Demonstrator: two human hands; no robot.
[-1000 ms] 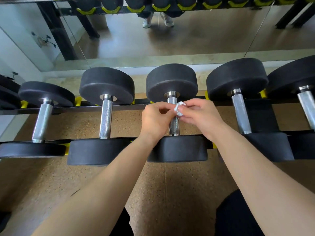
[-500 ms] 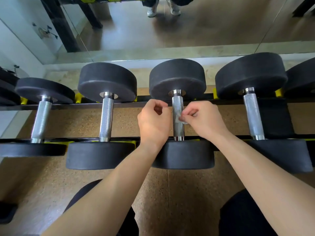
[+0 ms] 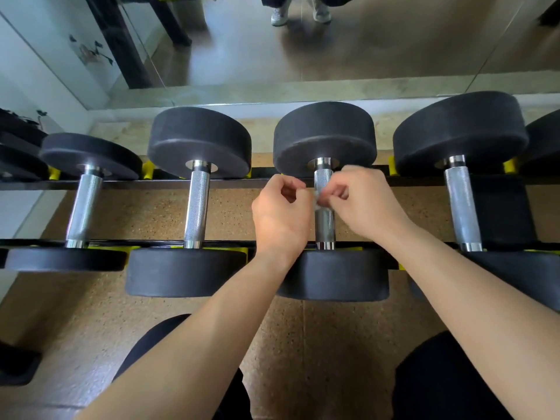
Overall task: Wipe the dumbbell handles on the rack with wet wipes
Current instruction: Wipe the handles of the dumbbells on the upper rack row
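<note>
The dumbbell handle (image 3: 325, 221) lies across the rack (image 3: 121, 185), its long axis pointing away from me toward the mirror (image 3: 378, 40). My right hand (image 3: 365, 204) has its grip pinched on the wet wipe (image 3: 317, 197) against the handle's far half. My left hand (image 3: 280, 215) curls just beside; whether it holds the wipe I cannot tell.

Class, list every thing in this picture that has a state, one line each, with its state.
left hand: curled, seems to pinch the wet wipe.
right hand: pinches the wet wipe.
wet wipe: bunched, against the middle handle.
middle handle: lying on the rack.
other dumbbells: resting on the rack, untouched.
</note>
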